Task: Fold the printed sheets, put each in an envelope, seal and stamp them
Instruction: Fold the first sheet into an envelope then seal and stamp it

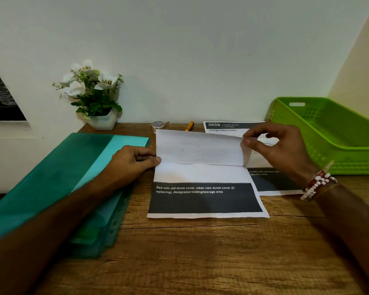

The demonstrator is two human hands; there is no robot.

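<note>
Wooden worktop [200, 252]: your left grip [132, 160] pinches the white printed sheet [200, 173] at its crease, right grip [279, 150] pinches the flap; a slip could skew the fold.

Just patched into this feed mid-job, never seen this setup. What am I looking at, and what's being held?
No machine here: a person works with two bare hands, and the one picture comes from a camera on their head, looking forward and down. On the wooden table lies a printed sheet, its top part folded over towards the person. The right hand has the flap's right corner in a pinch grip; the left hand steadies the left edge at the fold, pinching or pressing I cannot tell. A second sheet lies behind it, green folders left, a green basket right, and a tape roll, orange pen and flower pot by the wall.
</note>
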